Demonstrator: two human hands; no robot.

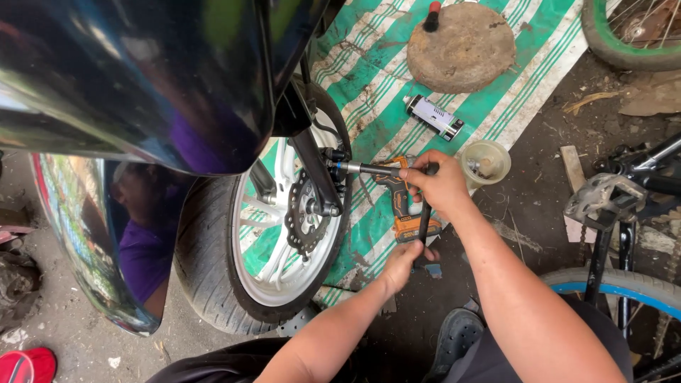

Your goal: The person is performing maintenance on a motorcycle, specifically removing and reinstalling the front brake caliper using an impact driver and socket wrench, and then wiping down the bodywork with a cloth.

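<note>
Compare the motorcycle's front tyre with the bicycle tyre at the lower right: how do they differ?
The motorcycle tyre is wide and all black on a white spoked rim; the bicycle tyre is narrow with a blue band. The motorcycle tyre shows nearly whole; the bicycle tyre shows only an arc. Both stand upright on the dirt floor.

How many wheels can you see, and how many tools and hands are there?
Wheels: 3 (motorbike wheel, blue-rimmed wheel, green-rimmed wheel)
Tools: 2 (socket wrench, orange drill)
Hands: 2 (left hand, right hand)
Total: 7
</note>
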